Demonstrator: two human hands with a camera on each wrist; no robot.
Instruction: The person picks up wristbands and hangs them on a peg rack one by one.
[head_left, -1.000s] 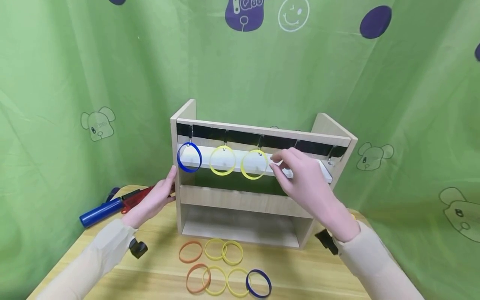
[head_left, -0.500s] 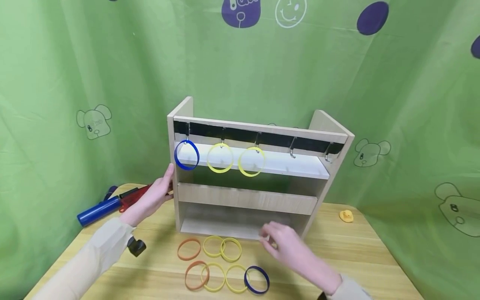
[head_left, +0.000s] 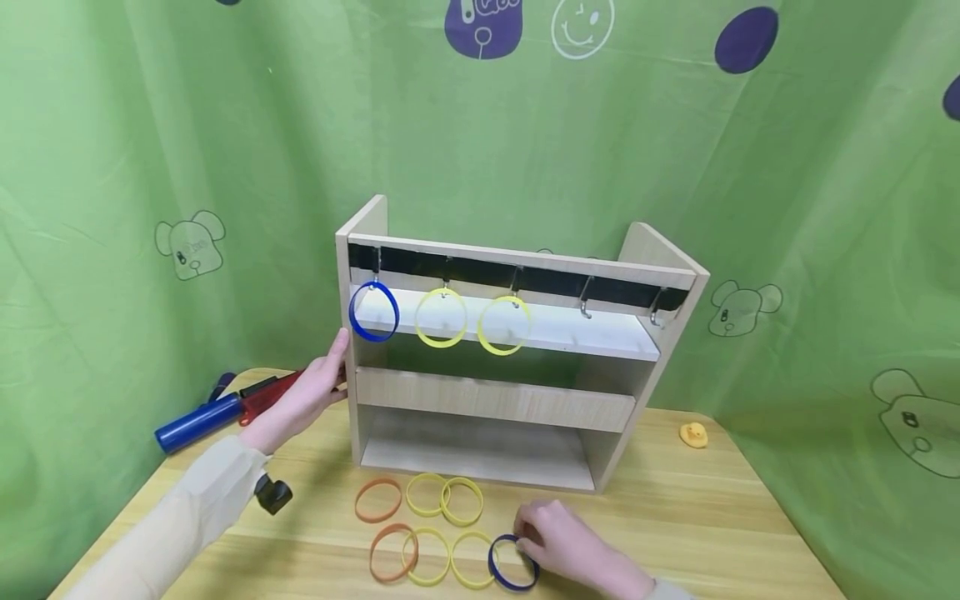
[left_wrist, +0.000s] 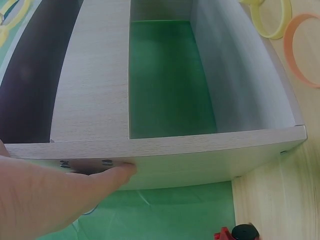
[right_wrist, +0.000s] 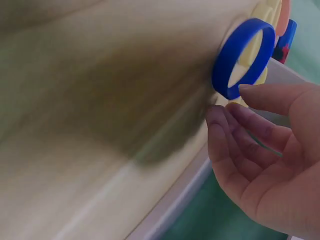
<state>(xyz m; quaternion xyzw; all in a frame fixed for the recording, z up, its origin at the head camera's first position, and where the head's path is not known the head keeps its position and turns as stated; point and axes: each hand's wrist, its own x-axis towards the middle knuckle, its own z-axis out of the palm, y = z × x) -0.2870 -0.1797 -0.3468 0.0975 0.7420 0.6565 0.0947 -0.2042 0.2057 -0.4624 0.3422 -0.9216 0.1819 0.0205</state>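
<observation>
A wood-grain table (head_left: 720, 517) carries a pale wooden shelf unit (head_left: 491, 398), seven thin orange, yellow and blue rings (head_left: 452, 557), a yellow toy duck (head_left: 694, 435) and a red-and-blue object (head_left: 201, 426).

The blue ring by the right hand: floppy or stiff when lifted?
The blue ring is probably light, being thin-walled. It likely holds its round shape, as the hanging blue ring does. It might nudge the yellow ring it overlaps.

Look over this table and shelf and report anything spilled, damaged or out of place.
Nothing looks spilled or damaged. One mild oddity: the toy duck sits alone near the far right corner of the table, apart from the rings and the shelf.
</observation>
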